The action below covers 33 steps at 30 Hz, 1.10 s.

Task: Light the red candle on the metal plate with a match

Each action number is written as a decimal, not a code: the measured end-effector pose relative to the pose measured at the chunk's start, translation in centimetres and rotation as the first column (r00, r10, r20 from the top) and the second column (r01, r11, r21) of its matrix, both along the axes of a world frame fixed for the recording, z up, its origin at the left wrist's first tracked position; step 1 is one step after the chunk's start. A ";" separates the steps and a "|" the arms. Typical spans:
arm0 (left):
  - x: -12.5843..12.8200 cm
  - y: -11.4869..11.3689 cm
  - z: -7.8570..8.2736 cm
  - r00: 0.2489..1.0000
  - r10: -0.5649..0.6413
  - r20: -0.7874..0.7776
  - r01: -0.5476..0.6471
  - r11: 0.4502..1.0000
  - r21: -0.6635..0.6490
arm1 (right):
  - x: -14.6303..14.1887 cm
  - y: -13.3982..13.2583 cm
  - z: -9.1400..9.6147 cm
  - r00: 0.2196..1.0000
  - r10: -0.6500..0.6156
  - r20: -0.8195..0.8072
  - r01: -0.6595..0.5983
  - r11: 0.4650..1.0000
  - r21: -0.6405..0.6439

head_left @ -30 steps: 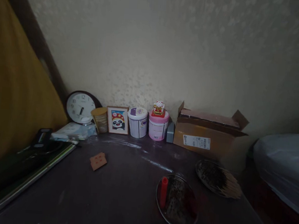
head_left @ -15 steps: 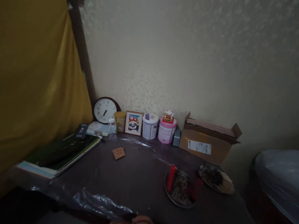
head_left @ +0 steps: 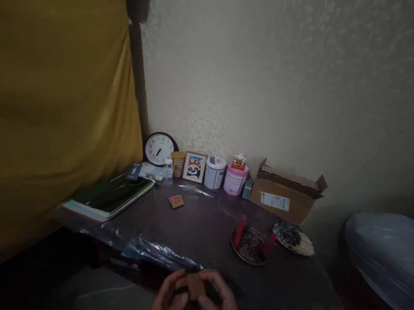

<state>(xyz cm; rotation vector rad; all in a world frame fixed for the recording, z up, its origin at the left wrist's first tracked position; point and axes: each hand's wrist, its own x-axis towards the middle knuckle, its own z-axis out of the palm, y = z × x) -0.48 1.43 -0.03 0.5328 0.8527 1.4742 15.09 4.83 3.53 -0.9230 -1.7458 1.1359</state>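
Low in front of me, both hands are at a small flat brown piece like a card (head_left: 195, 287), near the table's front edge. My left hand (head_left: 170, 296) has its fingers curled at the piece's left side. From the right, my right hand (head_left: 220, 299) grips it, thumb on the near face and fingers behind. Dim light hides what is on its surface. Farther up the table lie similar small brown pieces (head_left: 176, 201), overlapping, with reddish marks on the top one.
On the dark table (head_left: 201, 231) are a metal plate (head_left: 251, 259) with red candles (head_left: 240, 229), a plate of matchsticks (head_left: 293, 239) and green books (head_left: 112, 197). Along the wall stand a clock (head_left: 160, 149), framed panda picture (head_left: 194, 167), tins (head_left: 214, 173) and cardboard box (head_left: 284, 194).
My hands have come up into fuller view, and the brown piece between them now shows. The view has shifted, so the table's things sit slightly differently in the picture.
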 end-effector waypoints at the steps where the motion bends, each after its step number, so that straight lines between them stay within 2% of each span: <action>1: -0.1 -0.2 0.4 0.997 -0.049 0.064 0.051 0.998 -0.043 | 0.0 -0.2 0.3 1.000 -0.007 -0.006 0.007 1.000 0.016; 4: -0.3 -0.8 1.4 0.944 -0.219 0.246 0.241 0.969 -0.061 | -0.3 -1.0 0.5 1.000 -0.006 -0.028 0.008 0.998 0.064; 8: -0.1 -1.6 1.9 0.855 -0.290 0.431 0.320 0.947 0.001 | -1.1 -2.4 -0.1 0.999 -0.044 0.008 0.043 0.989 0.144; 12: 0.1 -2.1 1.6 0.812 -0.318 0.490 0.365 0.931 0.001 | -1.1 -3.4 -1.0 0.994 -0.097 0.051 0.085 0.976 0.201; 16: 0.6 -2.5 1.7 0.826 -0.262 0.500 0.321 0.946 -0.035 | -0.8 -4.1 -1.5 0.995 -0.097 0.026 0.089 0.969 0.231; 20: 1.2 -2.7 2.2 0.819 -0.310 0.483 0.356 0.935 -0.002 | -0.7 -4.6 -1.2 0.991 -0.128 0.035 0.116 0.966 0.231; 27: 1.4 -3.1 3.4 0.856 -0.354 0.378 0.375 0.927 0.017 | -0.9 -5.3 -0.7 0.974 -0.222 0.048 0.210 0.960 0.184; 30: 1.4 -3.3 3.4 0.865 -0.333 0.375 0.345 0.938 0.036 | -1.2 -5.6 -0.4 0.972 -0.234 0.033 0.225 0.959 0.172; 33: 1.4 -3.5 3.5 0.906 -0.294 0.304 0.302 0.953 0.021 | -1.5 -5.8 -0.4 0.966 -0.254 0.039 0.245 0.957 0.154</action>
